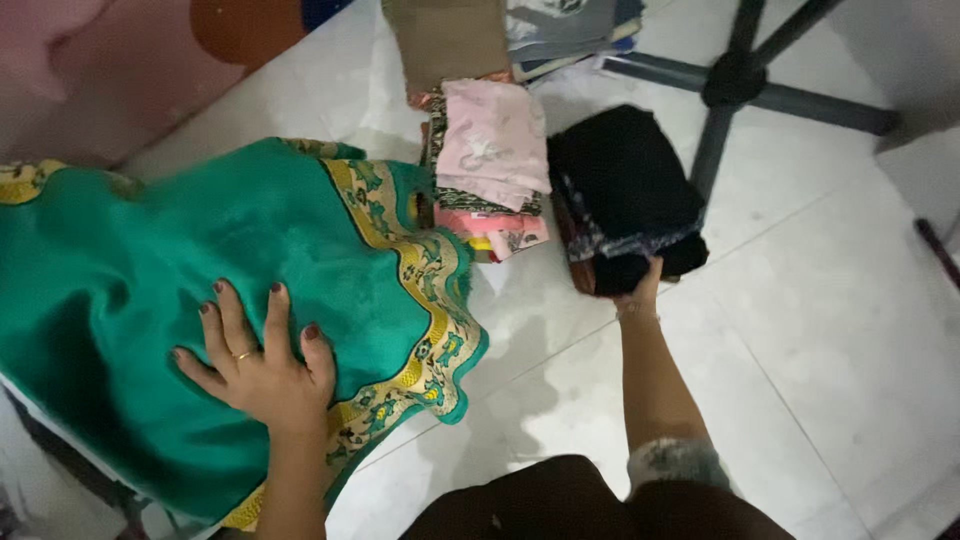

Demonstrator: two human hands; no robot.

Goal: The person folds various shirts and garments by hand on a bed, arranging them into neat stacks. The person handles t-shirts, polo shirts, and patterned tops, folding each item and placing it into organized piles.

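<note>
My left hand (255,360) lies flat, fingers spread, on a green cloth with a yellow patterned border (200,240) spread over the left of the view. My right hand (640,288) reaches forward and grips the near edge of a stack of folded dark cloth (620,190) on the white tiled floor; its fingers are tucked under the stack and mostly hidden. Between the two sits a pile of folded pink and patterned cloths (490,165).
A brown folded cloth (445,40) and grey folded cloths (565,30) lie at the top. A black star-shaped chair base (735,85) stands at the upper right. Pink fabric (90,70) fills the upper left corner. My dark-clad knees (560,505) are at the bottom.
</note>
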